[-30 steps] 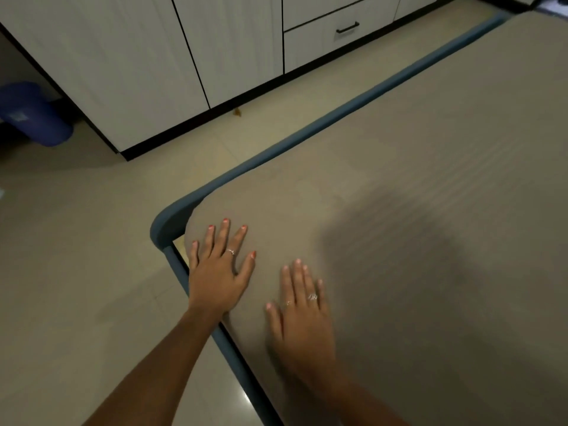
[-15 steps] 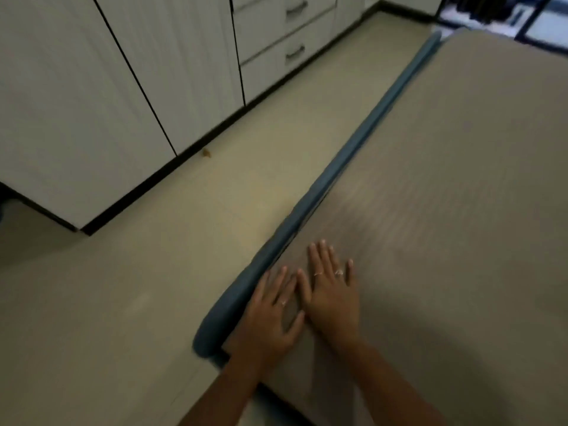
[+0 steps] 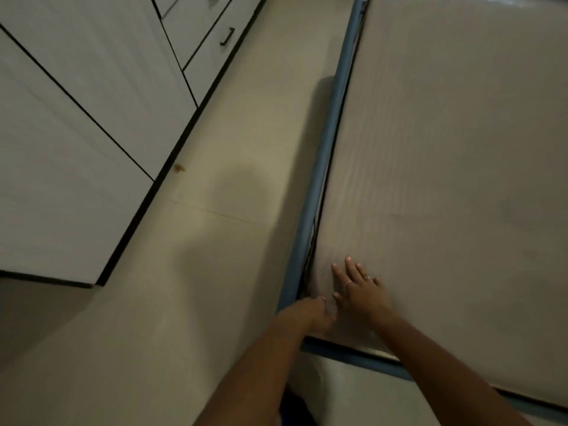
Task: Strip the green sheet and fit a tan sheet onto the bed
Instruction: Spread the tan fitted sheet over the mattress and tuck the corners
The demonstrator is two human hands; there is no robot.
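The tan sheet covers the mattress, smooth and flat across the right of the view. A blue padded bed frame runs along its left side and near end. My right hand lies flat, fingers spread, on the sheet at the near left corner. My left hand is at that corner's edge with its fingers curled down into the gap between mattress and frame; the fingertips are hidden. No green sheet is in view.
White cabinets with dark-handled drawers line the left wall. A beige tiled floor strip runs between cabinets and bed. A small brown speck lies on the floor by the plinth.
The view swung so the bed edge runs straight away from me. My left hand went from flat on the sheet to curling over the corner edge. My right hand stayed flat beside it.
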